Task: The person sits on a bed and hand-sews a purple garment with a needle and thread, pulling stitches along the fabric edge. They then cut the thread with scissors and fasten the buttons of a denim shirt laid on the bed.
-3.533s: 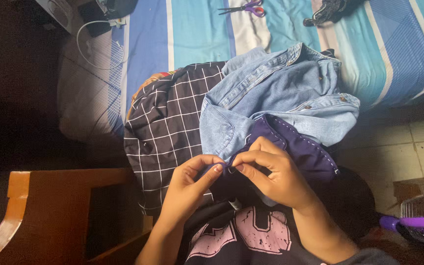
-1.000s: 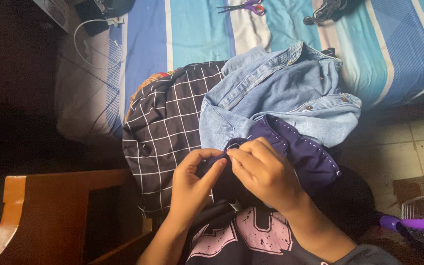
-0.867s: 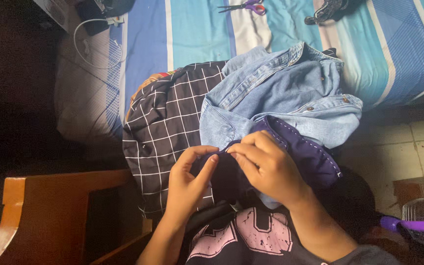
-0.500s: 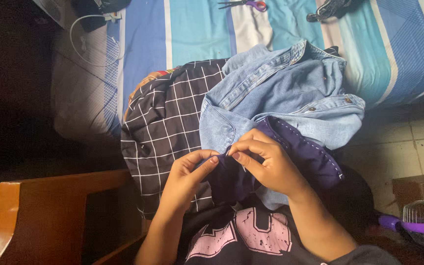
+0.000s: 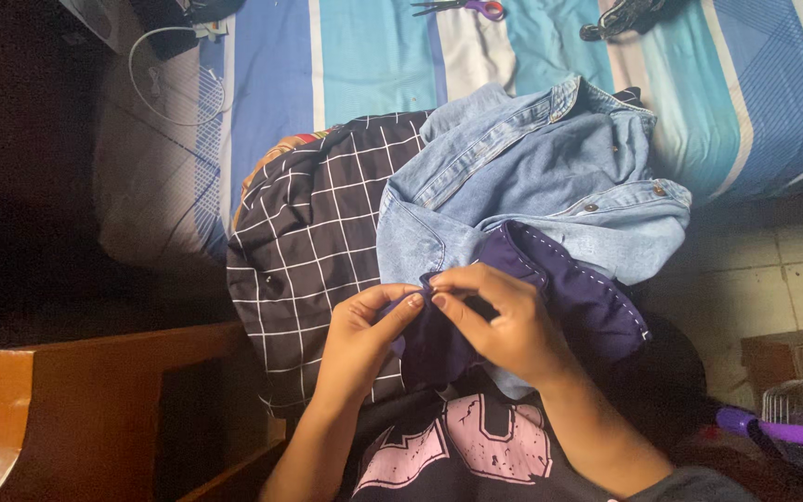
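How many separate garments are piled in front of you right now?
3: a checked black shirt on the left, a denim shirt on top to the right, and purple cloth pinched by both hands. More may lie underneath.

Light: soft daylight, strongest on the striped bed [image 5: 374, 65] and denim shirt [image 5: 550, 186]. Left side and lower corners: deep shadow, detail lost. Purple cloth [image 5: 569, 288]: dim, stitches legible. Focus: fair overall, slightly soft. Glare: none. Edges: slight darkening.
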